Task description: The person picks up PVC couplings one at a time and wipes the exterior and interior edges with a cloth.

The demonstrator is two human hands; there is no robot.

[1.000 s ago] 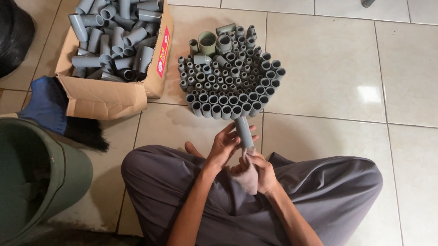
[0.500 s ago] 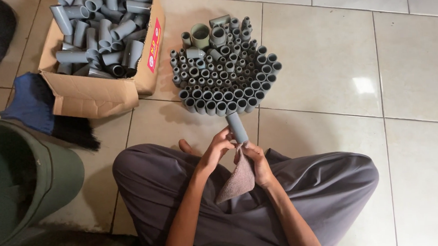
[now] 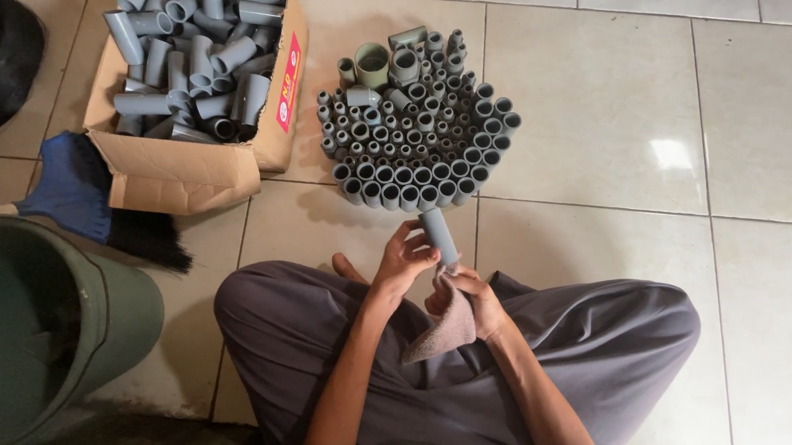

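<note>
Since a moment ago, the grey pipe piece (image 3: 438, 235) tilted slightly toward twelve o'clock.
My left hand (image 3: 404, 259) clasped it; my right hand (image 3: 475, 301) clutched the cloth (image 3: 442, 328) at six o'clock of it.

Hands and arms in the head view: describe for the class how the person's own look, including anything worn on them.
Both forearms are bare, with no sleeves reaching into view. The left hand and right hand are bare too: no gloves, and no rings, watch or bracelets can be made out. The fingers are slender. Below the arms the person wears loose grey trousers.
</note>
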